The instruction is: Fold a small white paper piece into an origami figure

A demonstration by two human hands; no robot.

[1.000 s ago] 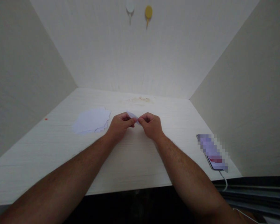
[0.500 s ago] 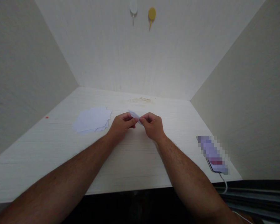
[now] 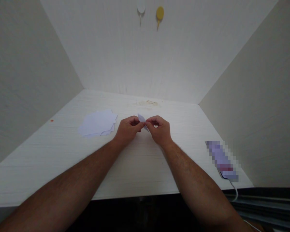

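Observation:
A small piece of white paper (image 3: 141, 118), seemingly folded, is held up between my two hands over the middle of the desk. My left hand (image 3: 128, 127) pinches it from the left with thumb and fingers. From the other side my right hand (image 3: 159, 128) grips it, thumb and forefinger close to the left thumb. Much of the paper is hidden behind the fingers. To the left of my left hand lies a loose pile of white paper sheets (image 3: 98, 123) with uneven edges.
A phone (image 3: 221, 159), its screen blurred out, lies at the right with a white cable (image 3: 236, 190) running over the front edge. Walls enclose the white desk (image 3: 140, 170) on three sides. White (image 3: 141, 9) and yellow hooks (image 3: 159, 13) hang on the back wall.
The paper between my hands has turned to a steeper angle, with its upper corner further right. The whole view has shifted slightly. Both hands keep their pinch.

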